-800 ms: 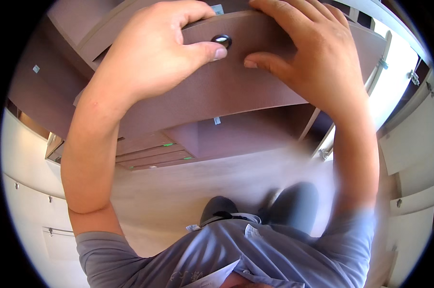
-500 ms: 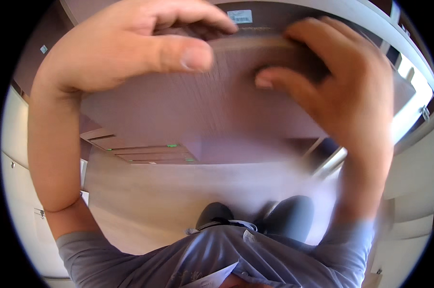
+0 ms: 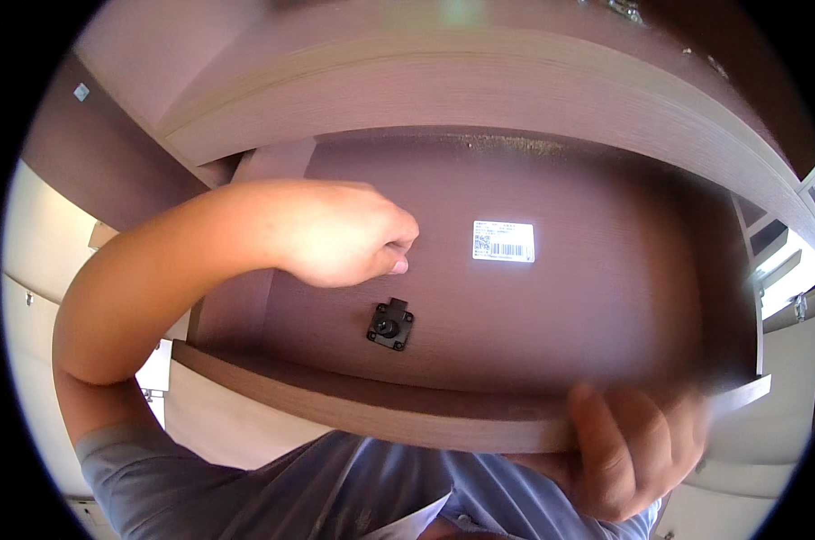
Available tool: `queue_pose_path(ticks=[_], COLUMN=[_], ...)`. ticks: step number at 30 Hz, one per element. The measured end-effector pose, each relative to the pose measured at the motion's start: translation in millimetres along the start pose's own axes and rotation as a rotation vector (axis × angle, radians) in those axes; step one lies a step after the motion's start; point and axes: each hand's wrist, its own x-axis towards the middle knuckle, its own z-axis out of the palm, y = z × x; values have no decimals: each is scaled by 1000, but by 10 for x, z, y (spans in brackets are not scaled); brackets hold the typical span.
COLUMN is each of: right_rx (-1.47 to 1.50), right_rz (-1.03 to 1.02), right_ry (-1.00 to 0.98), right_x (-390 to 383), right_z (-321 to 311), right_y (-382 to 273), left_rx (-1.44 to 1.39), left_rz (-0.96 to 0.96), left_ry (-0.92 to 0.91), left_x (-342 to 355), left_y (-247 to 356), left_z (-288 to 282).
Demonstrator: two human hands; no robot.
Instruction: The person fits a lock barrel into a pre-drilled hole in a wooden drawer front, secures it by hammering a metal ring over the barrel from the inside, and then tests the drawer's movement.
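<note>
A small black metal lock body with a square base plate and a round boss (image 3: 389, 326) is lying left of centre in a brown wood-grain drawer (image 3: 353, 414), near its front edge. The left hand (image 3: 340, 236) is hovering just behind the lock, apart from it, fingers curling in toward the thumb; I cannot tell whether they are pinching anything small. The right hand (image 3: 642, 450) is blurring at the right part of the front edge, fingers bending over it; I cannot tell how firmly they are grasping. A white rectangular barcode label (image 3: 504, 241) is sitting farther back, and pale dust (image 3: 525, 144) is lining the rear edge. The step in hand is seemingly reaching into the pulled-out drawer; picking up the lock would be calling for opened left fingers and a steadied front.
</note>
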Motion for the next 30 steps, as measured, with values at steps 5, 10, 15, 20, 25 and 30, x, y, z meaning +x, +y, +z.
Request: queue_pose_path(ticks=[5, 10, 15, 20, 25, 30], right_rx=[72, 87, 11, 4, -1, 12], right_rz=[24, 24, 8, 85, 135, 180], right_ry=[-123, -106, -40, 53, 148, 134], right_x=[133, 132, 151, -39, -14, -72], right_z=[-44, 22, 177, 158, 206, 214], right_y=[226, 158, 140, 154, 117, 69], left_rx=[16, -171, -69, -178, -430, -435], left_rz=[129, 557, 618, 516, 591, 862], left_ry=[-23, -39, 8, 16, 88, 326], left_x=[332, 159, 177, 162, 243, 381], left_y=[-22, -302, -368, -127, 204, 489], left_z=[-220, -2, 82, 119, 15, 120])
